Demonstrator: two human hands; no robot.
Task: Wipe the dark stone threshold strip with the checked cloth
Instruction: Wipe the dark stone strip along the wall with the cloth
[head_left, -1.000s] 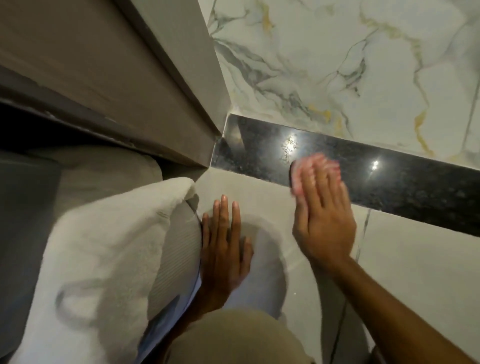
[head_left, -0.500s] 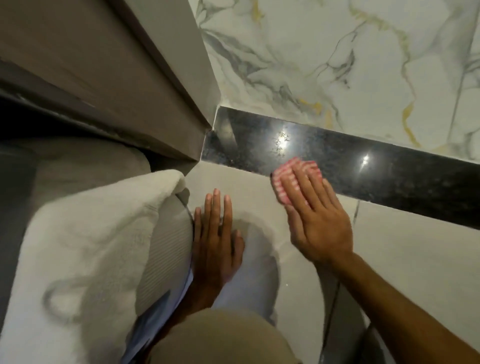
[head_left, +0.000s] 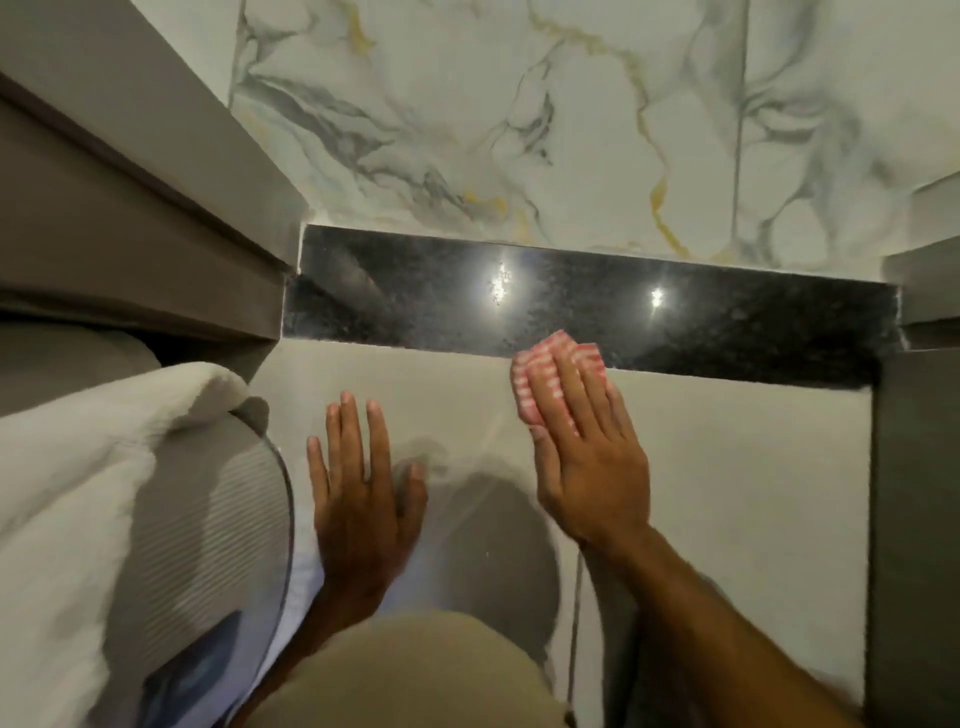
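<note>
The dark polished stone threshold strip (head_left: 415, 296) runs across the doorway between the plain grey floor tile and the veined marble floor beyond. A folded red-and-white checked cloth (head_left: 566, 353) lies at the strip's near edge, partly on the strip and partly on the grey tile. My right hand (head_left: 587, 462) presses flat on the cloth, fingers together, covering most of it. My left hand (head_left: 358, 483) lies flat on the grey tile to the left, fingers spread, holding nothing.
A grey-brown door frame (head_left: 156, 218) rises at the left end of the strip and another jamb (head_left: 924, 291) at the right end. A white towel (head_left: 72, 493) and ribbed grey mat (head_left: 208, 519) lie at my left. My knee (head_left: 395, 675) is at the bottom.
My right hand with the cloth has slid back from the middle of the strip to its near edge. The view has swung so the strip lies level and the right jamb shows.
</note>
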